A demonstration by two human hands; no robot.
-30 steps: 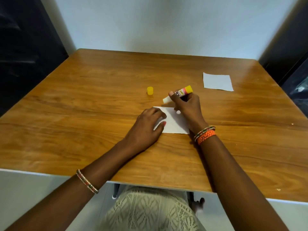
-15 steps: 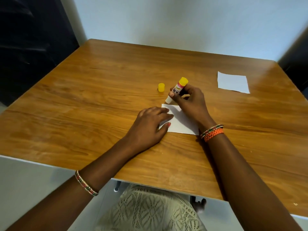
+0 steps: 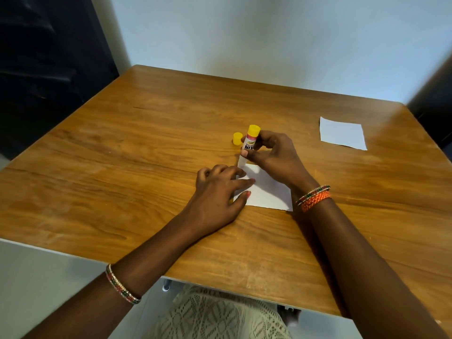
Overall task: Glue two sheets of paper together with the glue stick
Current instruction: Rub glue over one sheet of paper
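Near the middle of the tabletop [image 3: 122, 182], a little toward the near edge, lies the sheet of paper [image 3: 267, 192] I am working on. My left hand [image 3: 215, 194] rests flat on its left side, fingers straight and pressing down. My right hand [image 3: 274, 155] pinches the glue stick [image 3: 250, 144] round its barrel, upright, its white tip down at the sheet's far corner. The stick looks light and rigid, a smooth plastic tube, so I judge a grip low on the barrel gives the best control. The paper is thin and limp; it would likely slide or wrinkle under the drag without my holding it. The yellow cap [image 3: 237, 138] stands just beside the stick. The second sheet [image 3: 342, 136] lies well apart, toward the far right corner.
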